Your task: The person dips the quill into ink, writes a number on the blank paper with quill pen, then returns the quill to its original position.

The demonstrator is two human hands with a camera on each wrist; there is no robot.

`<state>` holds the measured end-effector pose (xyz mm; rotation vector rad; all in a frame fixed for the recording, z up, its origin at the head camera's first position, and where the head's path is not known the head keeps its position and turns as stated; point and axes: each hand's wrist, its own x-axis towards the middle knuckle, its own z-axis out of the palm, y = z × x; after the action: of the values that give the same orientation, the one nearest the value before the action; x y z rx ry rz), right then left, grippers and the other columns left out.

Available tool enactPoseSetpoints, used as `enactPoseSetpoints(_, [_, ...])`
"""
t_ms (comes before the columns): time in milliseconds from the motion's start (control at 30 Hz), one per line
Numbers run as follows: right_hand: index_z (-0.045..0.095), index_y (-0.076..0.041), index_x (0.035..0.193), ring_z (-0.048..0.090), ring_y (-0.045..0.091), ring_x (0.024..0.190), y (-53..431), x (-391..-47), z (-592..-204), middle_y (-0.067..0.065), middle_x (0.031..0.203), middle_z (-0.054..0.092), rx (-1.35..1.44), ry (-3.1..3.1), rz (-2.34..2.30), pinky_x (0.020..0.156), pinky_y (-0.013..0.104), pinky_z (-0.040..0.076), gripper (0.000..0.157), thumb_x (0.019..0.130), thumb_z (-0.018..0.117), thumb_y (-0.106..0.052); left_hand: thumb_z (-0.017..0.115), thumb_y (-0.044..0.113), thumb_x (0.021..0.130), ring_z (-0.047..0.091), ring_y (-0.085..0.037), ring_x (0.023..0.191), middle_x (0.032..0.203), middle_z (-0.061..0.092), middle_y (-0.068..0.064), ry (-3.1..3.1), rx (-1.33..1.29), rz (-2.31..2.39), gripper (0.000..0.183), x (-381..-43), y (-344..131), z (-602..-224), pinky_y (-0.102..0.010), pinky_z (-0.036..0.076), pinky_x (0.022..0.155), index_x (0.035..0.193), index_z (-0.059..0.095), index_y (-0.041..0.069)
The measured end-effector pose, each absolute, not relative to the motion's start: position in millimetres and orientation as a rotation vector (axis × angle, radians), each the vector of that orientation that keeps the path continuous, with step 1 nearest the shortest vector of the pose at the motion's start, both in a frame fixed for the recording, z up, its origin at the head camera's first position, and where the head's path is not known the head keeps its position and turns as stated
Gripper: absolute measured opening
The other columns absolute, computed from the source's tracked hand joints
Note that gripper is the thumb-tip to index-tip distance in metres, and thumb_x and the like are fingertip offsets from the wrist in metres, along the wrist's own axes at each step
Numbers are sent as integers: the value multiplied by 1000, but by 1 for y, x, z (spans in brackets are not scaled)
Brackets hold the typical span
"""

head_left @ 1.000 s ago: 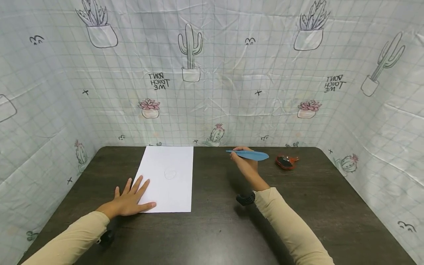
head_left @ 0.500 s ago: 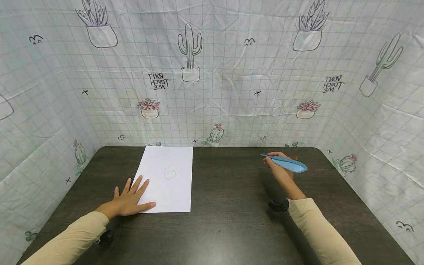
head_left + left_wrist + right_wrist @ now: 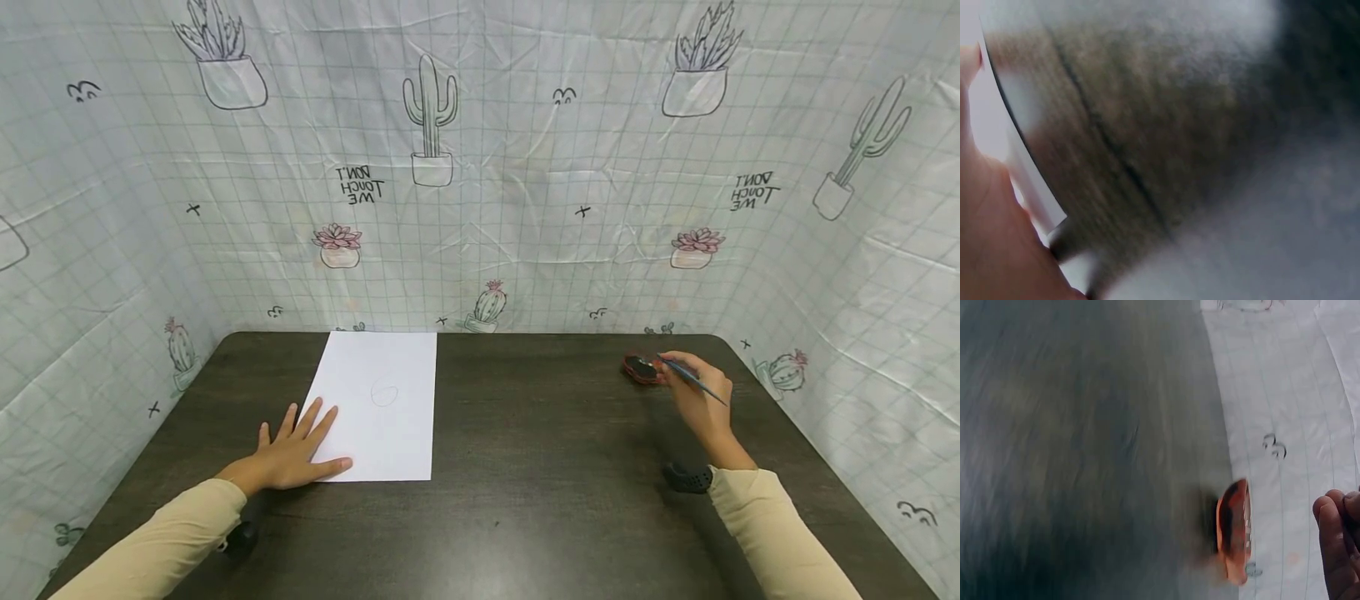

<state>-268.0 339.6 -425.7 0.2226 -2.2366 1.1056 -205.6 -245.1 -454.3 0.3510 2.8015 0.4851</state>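
My left hand [image 3: 292,454] lies flat with fingers spread on the left edge of a white sheet of paper [image 3: 397,446]. A thin loop [image 3: 384,395] is drawn on the sheet. In the left wrist view, part of the hand [image 3: 997,244] shows beside the sheet's edge. At the table's far right, my right hand [image 3: 705,408] pinches a blue feather quill [image 3: 702,387], seen edge-on, its tip slanting up and left. The tip is close beside a small orange-red object with a dark middle [image 3: 641,369]. In the right wrist view this object [image 3: 1234,531] stands left of my fingertips [image 3: 1329,531].
A dark wooden table [image 3: 510,517] carries these things. White cloth printed with a grid and cacti [image 3: 510,158] hangs around its back and both sides. A black band [image 3: 688,478] is on my right wrist.
My right hand has moved right across the table with the quill, from beyond the sheet's right side to beside the orange-red object. The quill has turned edge-on. My left hand stays in place.
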Motion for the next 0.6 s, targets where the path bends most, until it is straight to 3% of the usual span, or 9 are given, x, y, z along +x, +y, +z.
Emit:
enactPoseSetpoints(133, [70, 2, 107, 54, -22, 67, 348, -261, -426, 24, 88, 71, 183, -2265, 930, 56, 3, 41, 20, 87, 68, -2, 52, 67, 86, -11, -54, 140, 159, -4, -20, 2800, 351, 491, 97, -205, -245, -454, -79, -9, 95, 155, 12, 12])
enactPoseSetpoints(300, [71, 0, 110, 43, -29, 73, 353, -261, -429, 25, 99, 70, 5, -2317, 928, 60, 0, 37, 23, 88, 69, -5, 52, 67, 86, -11, -53, 140, 159, -5, -20, 2795, 349, 495, 97, -205, -246, -454, -79, -9, 95, 155, 12, 12])
enactPoseSetpoints(433, [70, 3, 111, 50, -25, 76, 357, -266, -432, 21, 103, 70, -76, -2247, 1062, 68, 0, 42, 24, 87, 67, 2, 53, 67, 85, -10, -53, 140, 160, -5, -20, 2799, 348, 493, 98, -206, -246, -455, -79, -9, 95, 155, 12, 12])
enactPoseSetpoints(600, [64, 11, 117, 65, -8, 79, 359, -268, -435, -3, 92, 74, -41, -1980, 1637, 69, 11, 51, 30, 87, 60, 12, 52, 68, 85, -11, -53, 140, 160, -5, -19, 2794, 345, 494, 98, -207, -246, -455, -79, -9, 96, 155, 12, 13])
